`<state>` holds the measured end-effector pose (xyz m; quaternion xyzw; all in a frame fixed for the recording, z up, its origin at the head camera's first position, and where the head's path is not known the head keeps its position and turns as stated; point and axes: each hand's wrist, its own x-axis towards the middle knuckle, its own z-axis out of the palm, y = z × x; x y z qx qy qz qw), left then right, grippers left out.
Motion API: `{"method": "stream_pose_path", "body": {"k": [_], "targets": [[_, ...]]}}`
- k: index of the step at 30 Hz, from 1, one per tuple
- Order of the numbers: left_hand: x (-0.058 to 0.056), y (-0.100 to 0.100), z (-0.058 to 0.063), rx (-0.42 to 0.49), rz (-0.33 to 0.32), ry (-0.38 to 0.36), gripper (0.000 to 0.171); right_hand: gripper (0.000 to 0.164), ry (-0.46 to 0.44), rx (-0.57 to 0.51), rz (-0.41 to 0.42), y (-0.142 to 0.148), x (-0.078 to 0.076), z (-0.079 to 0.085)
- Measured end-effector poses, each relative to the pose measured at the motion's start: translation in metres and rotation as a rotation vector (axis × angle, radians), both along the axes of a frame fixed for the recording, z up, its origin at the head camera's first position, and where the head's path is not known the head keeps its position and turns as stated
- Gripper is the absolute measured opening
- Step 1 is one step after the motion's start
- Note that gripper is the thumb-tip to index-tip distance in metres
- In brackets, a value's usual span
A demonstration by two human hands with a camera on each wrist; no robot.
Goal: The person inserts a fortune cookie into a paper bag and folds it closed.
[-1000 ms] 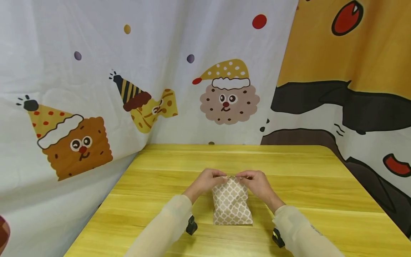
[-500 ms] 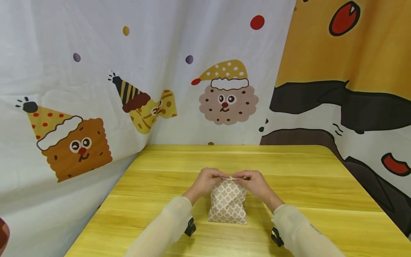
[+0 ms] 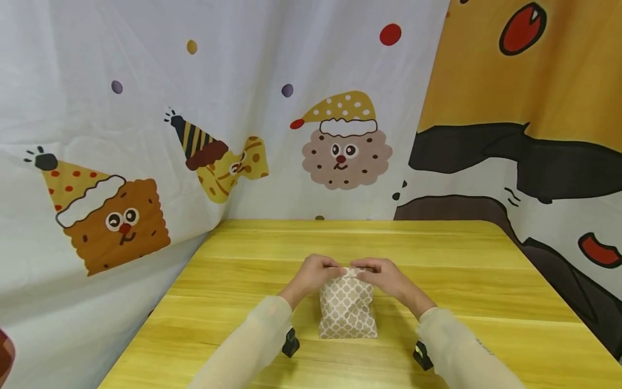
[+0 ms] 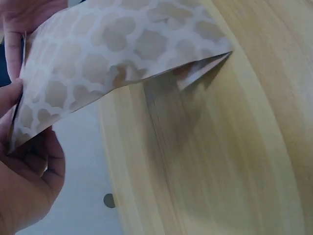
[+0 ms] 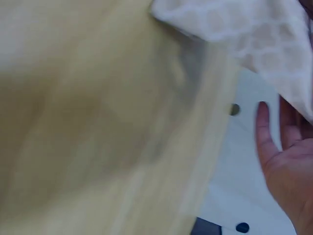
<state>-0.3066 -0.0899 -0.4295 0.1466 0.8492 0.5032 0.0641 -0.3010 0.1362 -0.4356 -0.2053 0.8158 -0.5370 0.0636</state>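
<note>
A beige paper bag (image 3: 347, 309) with a white lattice pattern is held upright over the table, its top edge between both hands. My left hand (image 3: 316, 272) pinches the bag's upper left corner. In the left wrist view the thumb of the left hand (image 4: 29, 191) lies on one side of the bag and curled fingers on the other. At the upper right corner, my right hand (image 3: 387, 276) pinches the top edge between thumb and fingers. Some fingers of the right hand (image 5: 288, 166) stretch out beneath the bag's edge in the right wrist view. The bag's far side is hidden.
The yellow wood-grain table (image 3: 233, 302) spreads around the bag. Behind and to the left hangs a white curtain (image 3: 272, 48) printed with cartoon biscuits. Black wrist straps (image 3: 290, 343) show below both sleeves.
The bag's lower edge swung left, then slightly back to the right. Its top edge, bunched between the fingers half a second ago, now looks flatter. Both hands stay near the same place.
</note>
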Motion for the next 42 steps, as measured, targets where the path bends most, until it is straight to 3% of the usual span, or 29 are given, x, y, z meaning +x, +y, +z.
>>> {"method": "stream_pose_path", "body": {"k": [4, 8, 12, 17, 21, 28, 34, 38, 42], "targets": [[0.002, 0.002, 0.004, 0.032, -0.004, 0.029, 0.014, 0.032, -0.045, 0.071, -0.005, -0.002, -0.003, 0.012], [0.004, 0.006, 0.007, 0.031, -0.018, 0.024, 0.011, 0.019, -0.006, 0.128, -0.051, -0.004, -0.002, 0.013], [0.005, 0.007, 0.008, 0.032, -0.024, 0.040, 0.010, 0.018, 0.049, 0.122, -0.065, -0.006, 0.001, 0.013], [0.004, 0.008, 0.005, 0.025, -0.043, 0.110, 0.009, 0.014, 0.094, 0.151, -0.092, -0.011, 0.002, 0.012], [0.005, 0.011, 0.004, -0.046, -0.033, 0.198, 0.007, 0.011, 0.126, 0.165, -0.111, -0.013, 0.004, 0.008], [0.008, 0.015, 0.003, -0.258, 0.002, 0.334, 0.010, 0.011, 0.188, 0.202, -0.107, -0.017, 0.006, 0.004], [0.008, 0.007, -0.001, -0.399, 0.034, 0.464, 0.009, 0.012, 0.209, 0.226, -0.150, -0.015, 0.006, 0.000], [0.008, -0.008, -0.008, -0.426, 0.062, 0.471, 0.010, 0.011, 0.175, 0.239, -0.187, -0.010, 0.006, -0.004], [0.006, -0.017, -0.013, -0.380, 0.047, 0.427, 0.009, 0.012, 0.157, 0.231, -0.165, -0.009, 0.005, -0.007]]}}
